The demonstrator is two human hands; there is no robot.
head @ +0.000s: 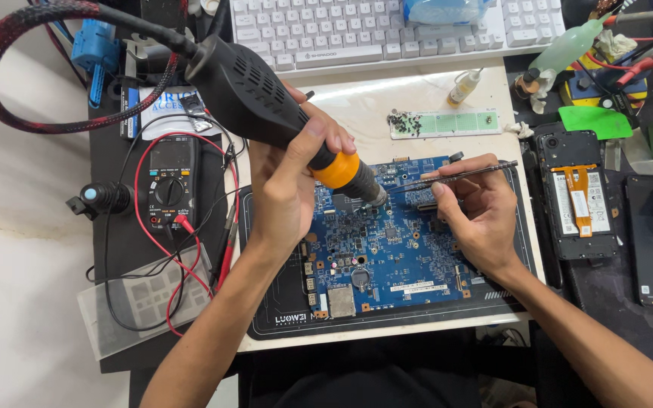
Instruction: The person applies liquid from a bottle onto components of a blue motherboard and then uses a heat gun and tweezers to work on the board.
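Note:
A blue circuit board (pixel 387 257) lies on a black work mat (pixel 289 317) in front of me. My left hand (pixel 285 177) grips a black hot-air tool (pixel 266 94) with an orange collar, its metal nozzle pointing down at the board's upper middle. A braided red and black hose (pixel 9 45) loops away from the tool to the left. My right hand (pixel 478 208) holds thin tweezers (pixel 455 175) whose tips reach left, close beside the nozzle. The heel of this hand rests on the board's right part.
A black multimeter (pixel 169 181) with red and black leads lies left of the mat. A white keyboard (pixel 387 30) is at the back. Opened phones (pixel 577 196) lie to the right. A small bottle (pixel 464 87) and a green strip with screws (pixel 444 123) sit behind the board.

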